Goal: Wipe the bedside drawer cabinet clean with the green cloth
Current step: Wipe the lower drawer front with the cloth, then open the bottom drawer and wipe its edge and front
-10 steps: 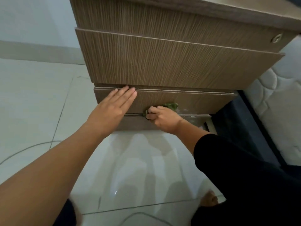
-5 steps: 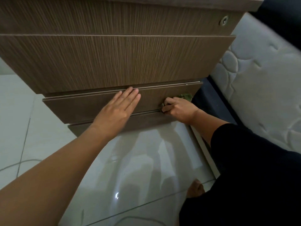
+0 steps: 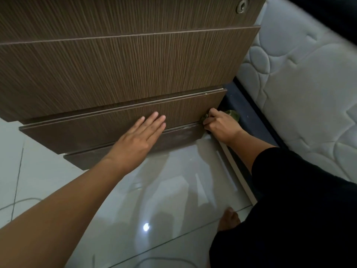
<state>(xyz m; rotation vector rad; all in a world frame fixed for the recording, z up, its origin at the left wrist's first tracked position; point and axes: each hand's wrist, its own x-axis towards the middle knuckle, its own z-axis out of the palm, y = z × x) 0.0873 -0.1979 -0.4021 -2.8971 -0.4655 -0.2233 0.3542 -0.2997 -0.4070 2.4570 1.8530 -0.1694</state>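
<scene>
- The cabinet [image 3: 119, 60] fills the upper left, wood-grain drawer fronts stacked one over another, a round metal lock [image 3: 241, 5] near its top right corner
- The left hand [image 3: 138, 139] lies flat on the bottom drawer [image 3: 108, 122], fingers straight and close together, palm against the front, gripping nothing
- The right hand [image 3: 221, 125] is at the lower right corner of that drawer, fingers curled tight around the cloth [image 3: 232, 114]
- The cloth is bunched; green shows above the knuckles and a little by the fingertips, pressed against the drawer's right end just above the plinth [image 3: 179, 137]
- Pale dusty marks show on the plinth near the right hand
- A white quilted mattress [image 3: 301, 89] stands to the right of the cabinet, a dark gap between them
- The floor [image 3: 170, 190] is glossy pale tile with a bright light spot
- A black sleeve [image 3: 289, 200] covers the right arm; a bare foot [image 3: 229, 219] rests on the tile below it
</scene>
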